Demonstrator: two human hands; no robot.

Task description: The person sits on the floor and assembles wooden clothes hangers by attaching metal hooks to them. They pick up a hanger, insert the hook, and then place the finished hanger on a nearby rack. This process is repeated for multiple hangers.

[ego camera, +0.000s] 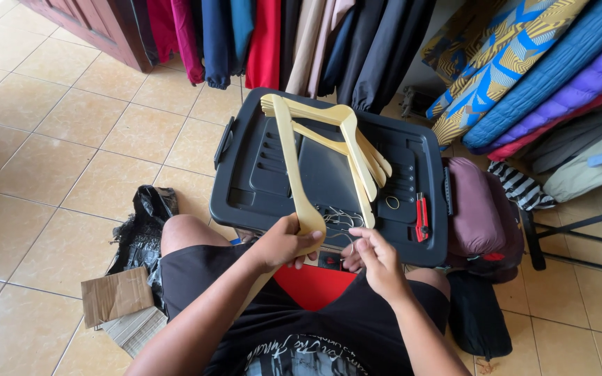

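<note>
Person is sitting on the floor, fitting hardware to a wooden hanger [294, 163]: left hand [281, 244] is clamped around the hanger's lower end, holding it slanted up over the black bin lid [259, 181], which is serving as the work surface on a storage bin in front of the knees. Right hand [377, 259] is pinching closed on a thin wire hook [346, 240] just beside the hanger end; whether the hook is already seated in the wood cannot be told. Judging the step as hook attachment, the move in hand is calling for lining the wire tip up with the hanger's centre and turning it in while the left hand is keeping the wood steady. More metal hooks [343, 218] are lying loose on the lid, near a stack of about 4 other wooden hangers [367, 163], a small ring [391, 202] and a red utility knife [421, 217]. Beige tiled floor [71, 139] is surrounding the bin; a black plastic bag [141, 230] and cardboard pieces [114, 296] are lying at left, folded fabrics [524, 69] are piling at right, garments [266, 42] are hanging behind.
</note>
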